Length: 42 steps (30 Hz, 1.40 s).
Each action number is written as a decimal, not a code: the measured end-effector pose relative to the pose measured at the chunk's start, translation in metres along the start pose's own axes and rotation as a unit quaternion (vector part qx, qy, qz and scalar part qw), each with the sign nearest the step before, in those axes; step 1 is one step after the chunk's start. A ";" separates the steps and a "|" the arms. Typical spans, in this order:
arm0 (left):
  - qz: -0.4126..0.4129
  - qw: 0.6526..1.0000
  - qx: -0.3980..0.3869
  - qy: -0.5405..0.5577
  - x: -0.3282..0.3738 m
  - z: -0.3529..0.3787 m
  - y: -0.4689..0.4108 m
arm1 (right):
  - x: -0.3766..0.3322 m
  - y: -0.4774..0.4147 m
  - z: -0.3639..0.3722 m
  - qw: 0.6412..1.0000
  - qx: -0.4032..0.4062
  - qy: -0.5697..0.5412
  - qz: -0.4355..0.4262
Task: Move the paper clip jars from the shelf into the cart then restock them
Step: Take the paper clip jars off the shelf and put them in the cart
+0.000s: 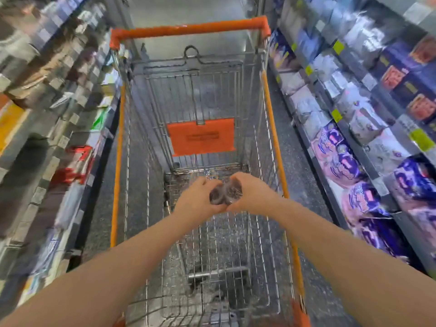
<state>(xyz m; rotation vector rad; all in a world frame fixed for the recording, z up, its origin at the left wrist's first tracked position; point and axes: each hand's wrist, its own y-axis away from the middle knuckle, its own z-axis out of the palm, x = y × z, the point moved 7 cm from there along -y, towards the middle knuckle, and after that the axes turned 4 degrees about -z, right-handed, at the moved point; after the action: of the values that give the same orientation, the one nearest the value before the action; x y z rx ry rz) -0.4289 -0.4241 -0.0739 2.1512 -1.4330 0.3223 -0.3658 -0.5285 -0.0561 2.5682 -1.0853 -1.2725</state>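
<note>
Shopping cart (271, 114): 1 | orange handle bar (188, 29): 1 | orange seat flap (200, 136): 1 | paper clip jars (225, 193): 2, blurred | hands: 2, left hand (199, 198), right hand (251, 192) | shelf runs: 2, left shelf (47, 90), right shelf (354, 102) | shelf stock: too blurred to count.

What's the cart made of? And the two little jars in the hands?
The cart looks like shiny grey metal wire: thin crossed bars you can see through. Its handle looks like orange plastic, smooth and glossy. The jars seem clear plastic or glass, I cannot tell which: dark contents show through.
</note>
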 end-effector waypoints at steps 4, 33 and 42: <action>-0.025 0.999 -0.020 -0.009 -0.045 0.055 -0.025 | 0.037 -0.032 0.056 0.999 0.010 0.006 0.046; -0.064 0.960 -0.242 -0.123 -0.156 0.260 0.024 | 0.162 -0.025 0.254 0.968 -0.142 0.051 0.198; -0.067 0.979 -0.161 -0.109 -0.099 0.179 0.047 | 0.094 0.008 0.192 0.986 -0.044 -0.019 0.159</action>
<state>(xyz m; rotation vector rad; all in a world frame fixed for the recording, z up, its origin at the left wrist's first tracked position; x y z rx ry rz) -0.5284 -0.4589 -0.2551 2.0452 -1.3382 -0.1916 -0.4711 -0.5490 -0.2415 2.2032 -1.3479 -1.2592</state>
